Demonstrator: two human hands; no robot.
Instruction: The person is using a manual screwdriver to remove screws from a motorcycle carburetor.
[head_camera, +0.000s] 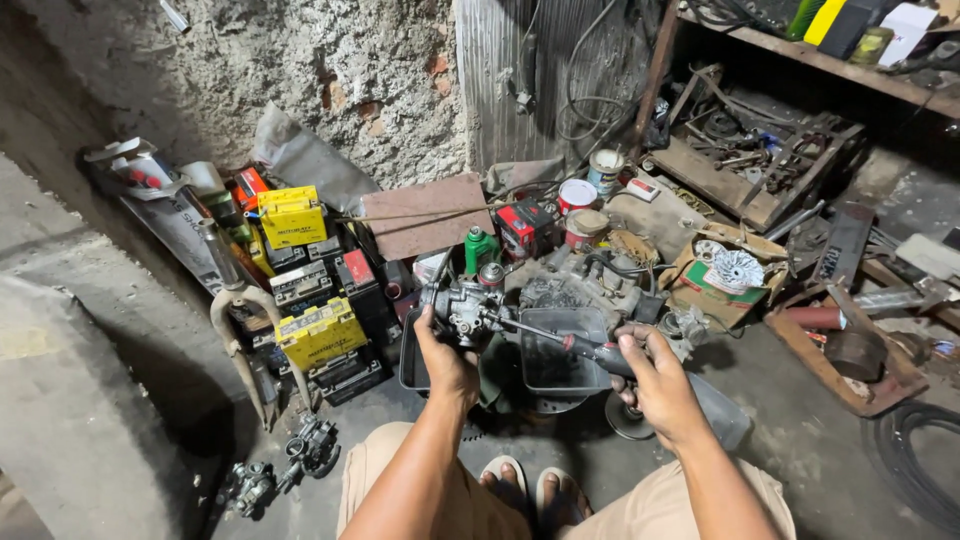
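Head view: left hand (447, 362) closing round grimy grey cast-metal carburettor (462, 305), likely heavy, rigid, oily; right hand (655, 385) gripping dark-handled screwdriver (560, 338), tip meeting carburettor body.

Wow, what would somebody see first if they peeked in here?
Right in the middle, the left hand holds up a grimy metal carburetor, and the right hand pokes a screwdriver into it. To the left, bright yellow batteries sit in a stack against the rough wall. On the right, rusty metal parts lie scattered on the floor.
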